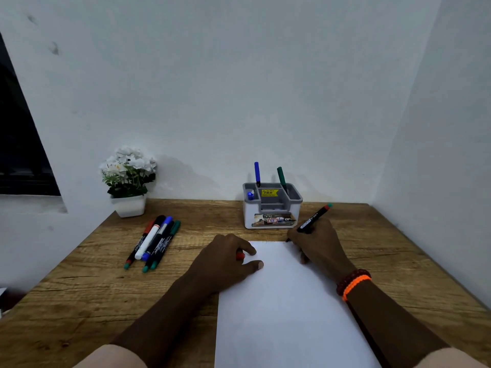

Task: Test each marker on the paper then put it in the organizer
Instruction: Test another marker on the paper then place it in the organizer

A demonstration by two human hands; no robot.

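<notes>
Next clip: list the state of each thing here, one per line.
Right hand: grips marker.
Marker: uncapped, tip at paper's far edge.
Left hand: holds red cap, rests on paper.
Paper: flat, looks unmarked.
Organizer: holds blue and green markers upright.
Pile: capped, lying left.

The paper under both hands was plain white. The marker in the right hand was black with a red and green end. The left hand held a red cap. A bracelet on the right wrist was orange and dark red. Past the hands, the organizer was white and grey with a yellow sticker.
</notes>
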